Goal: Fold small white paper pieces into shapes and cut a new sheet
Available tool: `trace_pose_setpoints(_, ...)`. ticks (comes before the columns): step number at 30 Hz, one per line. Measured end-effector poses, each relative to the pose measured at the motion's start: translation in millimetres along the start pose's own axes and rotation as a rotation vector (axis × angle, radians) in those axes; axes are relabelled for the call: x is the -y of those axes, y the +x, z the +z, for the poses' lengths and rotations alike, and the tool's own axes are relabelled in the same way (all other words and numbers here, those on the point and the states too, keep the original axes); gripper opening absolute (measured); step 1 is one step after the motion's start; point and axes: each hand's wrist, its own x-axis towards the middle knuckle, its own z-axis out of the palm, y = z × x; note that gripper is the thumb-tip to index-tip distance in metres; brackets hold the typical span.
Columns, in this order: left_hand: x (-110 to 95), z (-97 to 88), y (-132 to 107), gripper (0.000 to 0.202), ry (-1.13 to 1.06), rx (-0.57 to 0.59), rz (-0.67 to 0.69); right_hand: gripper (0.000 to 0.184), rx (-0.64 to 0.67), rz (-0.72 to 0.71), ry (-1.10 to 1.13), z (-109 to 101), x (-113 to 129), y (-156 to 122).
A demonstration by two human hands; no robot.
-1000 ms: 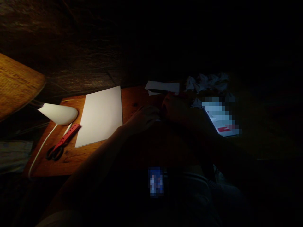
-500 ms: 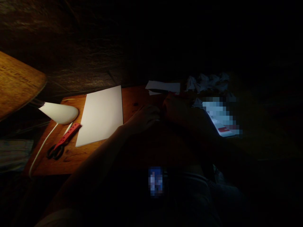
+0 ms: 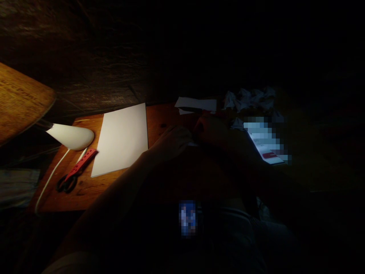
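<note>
Apparently for steadiness, a small white paper [image 3: 193,144] is placed low at the table [image 3: 91,196], between the left hand [image 3: 176,137] and the right hand [image 3: 210,128]; both are curled, but whether it is pinched cannot be told. Toward the near edge, dim bare wood is seen; rightward, room is limited by a lit screen [image 3: 258,146].

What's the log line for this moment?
left hand: at white sliver, hold unclear; right hand: beside left, in shadow; sheet: left of hands; scissors: near lamp; folded papers: back right
</note>
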Motion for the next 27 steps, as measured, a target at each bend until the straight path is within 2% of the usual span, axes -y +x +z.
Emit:
trace_pose_setpoints(6, -3, -3.7, 0, 0.032, -0.013, 0.000, 0.000, 0.017, -0.065, 0.008, 0.087, 6, -11, 9)
trace_pose_setpoints(13, 0, -0.7, 0, 0.034, -0.035, -0.003, -0.007, 0.014, -0.024, -0.036, 0.121, 5, -15, 9)
trace_pose_setpoints(27, -3, -0.5, -1, 0.036, -0.015, -0.001, -0.012, 0.023, 0.032, 0.000, 0.171, 0, -13, 15)
